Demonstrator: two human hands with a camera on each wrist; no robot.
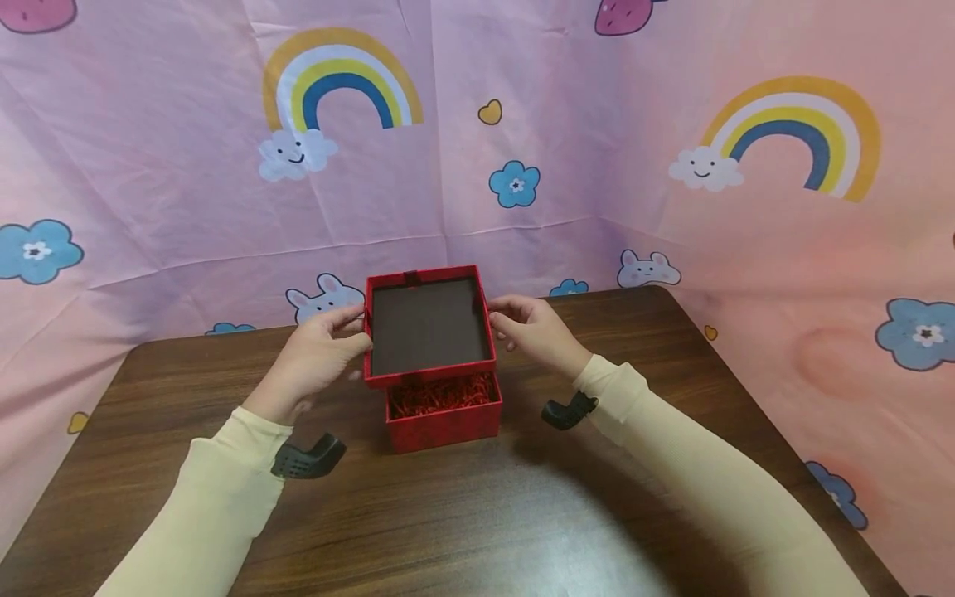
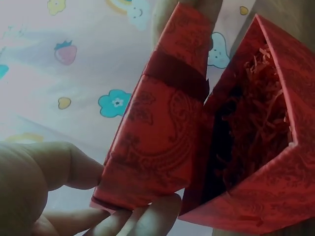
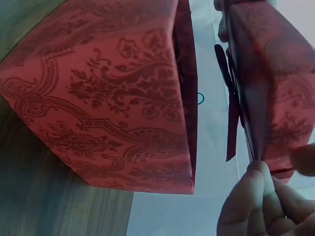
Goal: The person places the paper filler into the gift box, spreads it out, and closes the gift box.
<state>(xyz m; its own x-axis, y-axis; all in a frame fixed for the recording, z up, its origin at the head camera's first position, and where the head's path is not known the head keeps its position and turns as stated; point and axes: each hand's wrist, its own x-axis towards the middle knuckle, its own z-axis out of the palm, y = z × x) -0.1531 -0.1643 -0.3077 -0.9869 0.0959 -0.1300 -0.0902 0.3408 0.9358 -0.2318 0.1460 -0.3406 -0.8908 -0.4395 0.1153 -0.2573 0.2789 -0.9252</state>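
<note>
Both of my hands hold a square red box lid point(image 1: 429, 325) above the back of its box, its dark inner face turned toward me. My left hand point(image 1: 317, 355) pinches the lid's left side, with the thumb on one face and fingers beneath the edge in the left wrist view. On the opposite side my right hand point(image 1: 540, 333) grips the rim between thumb and fingers. The patterned red box point(image 1: 446, 427) stands on the table, its front part uncovered, showing red shredded paper point(image 2: 261, 108). A dark ribbon point(image 3: 232, 113) hangs by the lid in the right wrist view.
The box stands on a dark wooden table point(image 1: 448, 514) with rounded back corners. Right behind the table hangs a pink cloth point(image 1: 462, 50) printed with rainbows and flowers, continuing along the right side. Dark mounts point(image 1: 309, 458) stick out from both cream sleeves point(image 1: 201, 506).
</note>
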